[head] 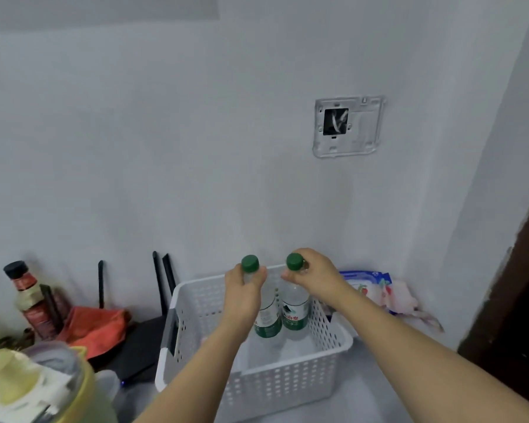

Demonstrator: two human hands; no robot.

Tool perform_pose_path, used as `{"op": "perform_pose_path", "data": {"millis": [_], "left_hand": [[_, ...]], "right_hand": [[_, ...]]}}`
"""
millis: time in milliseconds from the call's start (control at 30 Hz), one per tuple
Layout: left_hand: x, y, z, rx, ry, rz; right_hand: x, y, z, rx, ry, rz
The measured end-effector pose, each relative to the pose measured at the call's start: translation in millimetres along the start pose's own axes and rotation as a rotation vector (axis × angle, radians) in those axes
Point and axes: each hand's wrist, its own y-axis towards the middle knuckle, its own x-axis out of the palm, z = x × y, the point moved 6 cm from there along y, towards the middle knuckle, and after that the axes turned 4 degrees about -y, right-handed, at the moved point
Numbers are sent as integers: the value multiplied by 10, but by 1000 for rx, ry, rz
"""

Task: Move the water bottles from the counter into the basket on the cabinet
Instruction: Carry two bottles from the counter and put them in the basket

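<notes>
A white perforated basket (pixel 287 389) stands on the grey cabinet top against the wall. Two clear water bottles with green caps and green labels stand upright side by side inside it, near its far wall. My left hand (pixel 243 293) grips the neck of the left bottle (pixel 268 319) just under its cap. My right hand (pixel 313 274) holds the neck of the right bottle (pixel 295 312) the same way. Both bottle bases appear to be down near the basket floor; whether they touch it I cannot tell.
Left of the basket lie a black router (pixel 141 337) with upright antennas, an orange cloth (pixel 97 328) and a dark sauce bottle (pixel 32 300). A yellow-lidded container (pixel 37 389) fills the bottom left. A wipes packet (pixel 376 288) lies right of the basket. A dark door frame (pixel 519 300) borders the right.
</notes>
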Motion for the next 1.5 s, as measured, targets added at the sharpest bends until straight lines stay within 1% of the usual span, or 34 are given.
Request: {"op": "perform_pose_path", "data": {"millis": [67,233,367,467,533,633,800,967,1133,1200,1267,1333,1500], "left_hand": [[75,1,-139,-25,24,-14],[103,115,-327,-55,116,-28],[186,178,-380,-122,237,-75],[308,251,-263,-11,248,-103],[310,269,-243,63,259,-86],[229,232,-319,126,322,-65],[275,218,-373,133,397,-102],[268,242,-388,145,399,-94],[306,185,-344,118,507,-39],[303,153,-263,113,493,-20],[253,126,-128,144,495,2],[205,88,34,206,553,-7],[232,-27,462,428,695,-136]], "right_hand": [[44,6,119,8,-64,-2],[42,51,303,50,101,16],[88,73,338,71,93,27],[99,114,323,46,41,39],[94,133,333,30,21,64],[123,147,357,17,-24,62],[124,147,425,38,24,63],[135,147,441,54,29,57],[96,88,338,97,40,17],[19,43,264,122,10,6],[-131,-28,193,155,-60,47],[-289,-136,110,175,-133,88],[-598,-571,-193,189,-301,152]]}}
